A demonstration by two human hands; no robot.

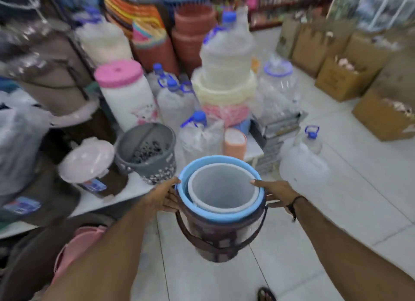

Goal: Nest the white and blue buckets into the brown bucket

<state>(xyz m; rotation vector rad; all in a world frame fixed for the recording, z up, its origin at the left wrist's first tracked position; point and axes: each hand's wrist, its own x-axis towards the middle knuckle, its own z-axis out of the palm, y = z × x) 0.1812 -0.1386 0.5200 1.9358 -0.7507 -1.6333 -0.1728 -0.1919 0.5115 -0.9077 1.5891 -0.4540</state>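
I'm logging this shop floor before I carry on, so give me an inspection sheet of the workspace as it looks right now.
Surface: white tiled floor; low white shelf at left.
Job's things: white bucket sits inside the blue bucket, which sits inside the brown bucket; stack held in the air, handle hanging down.
Clutter: grey bucket, pink-lidded jar, blue-capped water bottles, cardboard boxes.
Hands: left hand and right hand grip opposite sides of the stack near the rim.
Cables: nothing seen.
Surroundings: shop shelves behind, blurred; a sandalled foot at the bottom edge.
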